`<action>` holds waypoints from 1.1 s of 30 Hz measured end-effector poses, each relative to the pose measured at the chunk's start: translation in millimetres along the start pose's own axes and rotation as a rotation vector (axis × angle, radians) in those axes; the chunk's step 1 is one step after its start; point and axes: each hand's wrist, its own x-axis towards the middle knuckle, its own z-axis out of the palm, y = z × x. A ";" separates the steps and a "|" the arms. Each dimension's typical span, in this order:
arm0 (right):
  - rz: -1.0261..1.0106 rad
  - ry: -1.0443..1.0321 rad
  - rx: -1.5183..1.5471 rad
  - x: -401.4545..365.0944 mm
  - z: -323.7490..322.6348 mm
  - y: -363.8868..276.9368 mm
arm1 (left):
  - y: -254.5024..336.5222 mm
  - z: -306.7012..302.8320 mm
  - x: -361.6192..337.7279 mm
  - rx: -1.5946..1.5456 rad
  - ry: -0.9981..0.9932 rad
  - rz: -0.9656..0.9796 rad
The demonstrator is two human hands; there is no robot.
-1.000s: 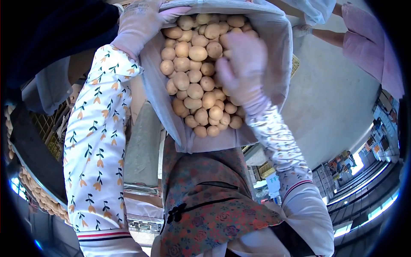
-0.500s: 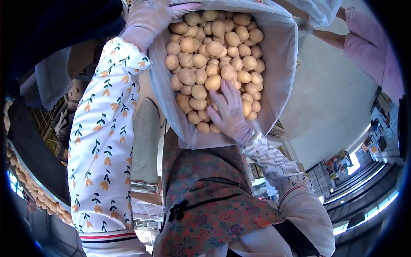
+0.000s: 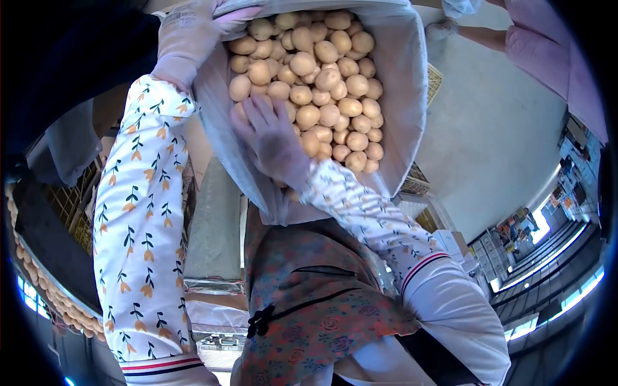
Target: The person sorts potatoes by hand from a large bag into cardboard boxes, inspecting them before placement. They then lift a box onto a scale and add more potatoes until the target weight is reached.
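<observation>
Reaching into an open sack (image 3: pixel 402 96) of potatoes (image 3: pixel 325 83)
Left hand (image 3: pixel 190 35) clamped on far-left rim, likely to hold the mouth wide; right hand (image 3: pixel 270 138) splayed flat on the heap, empty.

Pale pink gloves cover the left hand (image 3: pixel 193 32) at eleven o'clock and the right hand (image 3: pixel 270 138) at centre. The white sleeves (image 3: pixel 141 193) carry orange tulips with dark leaves. Tan-yellow potatoes (image 3: pixel 328 77) fill a greyish-white sack (image 3: pixel 402 77). At six o'clock, the apron (image 3: pixel 309 302) is a rust-and-teal floral.
</observation>
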 end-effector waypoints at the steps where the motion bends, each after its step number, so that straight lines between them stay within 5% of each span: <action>1: -0.036 0.013 -0.067 -25.4 10.9 -1.6 | 2.5 -2.3 -0.3 -0.020 -0.012 -0.026; 5: -0.088 -0.049 0.164 -89.1 -17.3 10.8 | 2.0 -4.5 0.9 0.004 -0.063 -0.038; 7: 0.116 -0.193 0.290 -108.6 -41.5 30.9 | 4.9 -8.0 0.9 0.020 -0.082 -0.058; 9: 0.212 0.091 0.194 -138.0 -35.7 59.5 | 4.6 -6.2 1.7 0.033 -0.061 -0.043; 12: 0.397 0.124 0.046 -134.5 -58.0 75.9 | -4.6 1.0 2.2 0.101 0.028 -0.009; 16: 0.178 0.395 0.091 -37.4 -58.8 116.6 | 28.6 -19.2 -10.8 -0.231 0.088 -0.058; 19: 0.179 0.271 -0.033 54.3 -38.4 166.8 | 27.6 -15.7 -10.2 -0.612 0.030 -0.113; 21: 0.397 -0.172 -0.129 105.7 -29.3 177.5 | 36.4 -23.0 -13.8 -0.618 0.007 -0.159; 23: 0.077 0.351 -0.320 102.1 -23.0 168.5 | 31.6 -17.9 -11.2 -0.695 -0.017 -0.165; 26: 0.396 -0.222 -0.054 92.2 -57.9 142.0 | 36.1 -27.9 -12.4 -0.259 0.022 -0.078; 29: 0.210 -0.304 -0.144 52.7 -50.8 136.3 | 39.1 -31.5 -14.6 -0.260 0.030 -0.092; 33: 0.193 -0.035 0.062 -2.7 -46.5 124.5 | 29.9 -24.8 -13.1 -0.416 0.037 -0.070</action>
